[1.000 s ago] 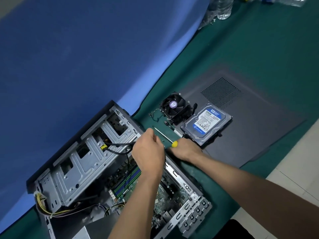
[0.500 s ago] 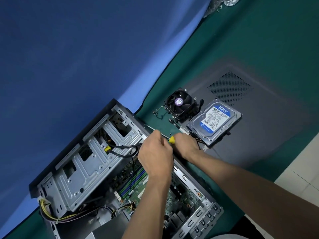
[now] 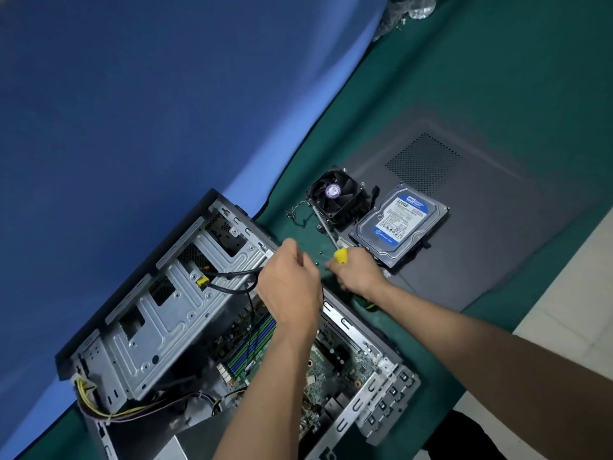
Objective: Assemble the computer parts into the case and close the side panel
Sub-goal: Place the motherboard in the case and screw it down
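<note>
Head view: open computer case (image 3: 185,313) lies on its side on the green mat (image 3: 497,78), motherboard (image 3: 318,376) with RAM sticks (image 3: 255,343) visible inside, drive cage (image 3: 159,310) at its far side, yellow power cables (image 3: 99,410) trailing at the near-left corner. Right hand (image 3: 356,272) grips a yellow-handled screwdriver (image 3: 335,244), fingers curled round the handle, shaft pointing up toward the CPU cooler fan (image 3: 335,197). Left hand (image 3: 288,283) hovers over the case's top edge, fingers curled together, tips near small screws (image 3: 320,254) on the mat; can't tell whether it pinches one, underside is hidden. Hard drive (image 3: 401,224), blue label up, rests on the removed side panel (image 3: 481,234), touching it, just beside the cooler; neither is in the case yet. Judgement: step looks like collecting a screw and readying the driver for mounting a part, task is early, with cooler, drive and panel all outside. To do it well: pinch one screw cleanly with the fingertips, seat it on the driver tip before moving, keep the shaft clear of the cooler's wires (image 3: 298,214), don't drop screws onto the board. Black cable with yellow connector (image 3: 202,280) crosses the cage and should stay clear of the work area.
</note>
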`<action>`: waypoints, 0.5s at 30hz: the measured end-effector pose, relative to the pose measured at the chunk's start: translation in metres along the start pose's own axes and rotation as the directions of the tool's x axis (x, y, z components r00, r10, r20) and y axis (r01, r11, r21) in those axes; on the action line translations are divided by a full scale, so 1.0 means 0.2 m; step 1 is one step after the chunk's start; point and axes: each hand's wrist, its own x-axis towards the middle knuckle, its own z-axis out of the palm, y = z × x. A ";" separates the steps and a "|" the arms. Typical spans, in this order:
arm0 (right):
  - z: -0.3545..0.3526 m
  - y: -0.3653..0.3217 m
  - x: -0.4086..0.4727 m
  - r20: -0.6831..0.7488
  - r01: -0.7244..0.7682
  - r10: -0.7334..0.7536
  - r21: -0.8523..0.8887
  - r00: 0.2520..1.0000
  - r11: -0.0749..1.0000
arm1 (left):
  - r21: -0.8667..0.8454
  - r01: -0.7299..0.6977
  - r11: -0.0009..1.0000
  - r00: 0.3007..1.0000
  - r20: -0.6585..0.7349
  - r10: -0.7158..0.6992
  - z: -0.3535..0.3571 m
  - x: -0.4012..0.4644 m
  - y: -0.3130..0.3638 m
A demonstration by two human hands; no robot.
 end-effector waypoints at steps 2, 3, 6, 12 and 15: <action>-0.06 -0.06 -0.05 0.029 -0.015 0.009 0.215 1.000 0.976 | 0.034 -0.002 0.999 1.000 0.019 0.002 -0.01 0.00 0.01; -0.10 -0.11 -0.08 0.049 -0.015 0.001 0.289 0.999 0.957 | 0.079 -0.005 0.997 0.999 0.044 0.002 -0.03 0.00 0.02; -0.19 -0.25 -0.17 0.137 -0.029 -0.054 0.537 0.989 0.843 | 0.106 -0.030 0.994 0.985 0.172 0.011 -0.08 0.03 0.04; -0.25 -0.48 -0.28 0.317 -0.179 -0.109 0.752 0.942 0.634 | -0.221 -0.092 0.971 0.986 0.118 0.121 -0.30 0.06 0.09; -0.23 -0.57 -0.32 0.407 -0.265 -0.120 0.763 0.905 0.589 | -0.310 -0.072 0.948 0.993 0.068 0.098 -0.40 0.10 0.11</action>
